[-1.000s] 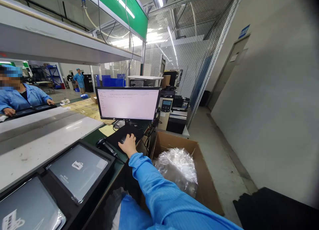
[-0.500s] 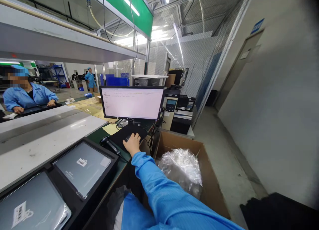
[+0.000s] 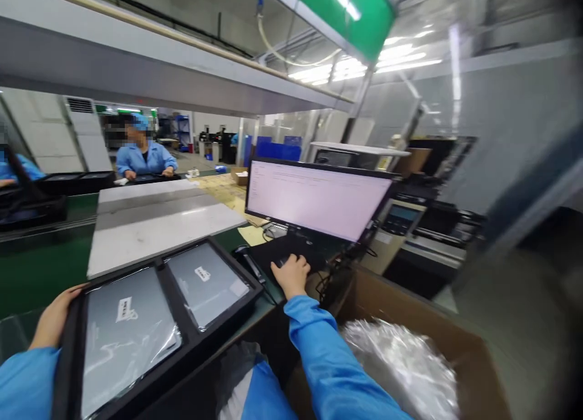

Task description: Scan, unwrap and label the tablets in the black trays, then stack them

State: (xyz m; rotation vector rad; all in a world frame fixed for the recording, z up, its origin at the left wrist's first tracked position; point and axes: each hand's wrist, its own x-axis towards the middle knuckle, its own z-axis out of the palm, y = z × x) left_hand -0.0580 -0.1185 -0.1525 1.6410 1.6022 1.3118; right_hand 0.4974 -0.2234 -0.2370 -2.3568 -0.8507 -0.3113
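Observation:
My right hand (image 3: 292, 275) rests closed over a dark computer mouse (image 3: 281, 263) on a black mouse pad (image 3: 266, 250); the palm hides most of the mouse. At the far left, my left hand (image 3: 53, 318) grips the outer edge of a black tray (image 3: 169, 289), its fingertips partly hidden by the rim. Two flat grey devices in clear film lie in the tray's compartments: the nearer one (image 3: 122, 347) and the farther one (image 3: 214, 286), each with a white barcode label. A barcode scanner (image 3: 249, 263) lies between the tray and my right hand.
A lit monitor (image 3: 319, 195) stands behind the mouse pad. Right of the bench edge, a cardboard box (image 3: 478, 353) holds crumpled clear plastic (image 3: 405, 359). A label printer (image 3: 401, 220) stands beyond. A co-worker (image 3: 144, 156) in blue sits across the bench. A shelf (image 3: 182, 74) hangs overhead.
The view has swung left, so the scene sits farther right. My left hand has come into view on the tray's edge. My right hand stays at the mouse.

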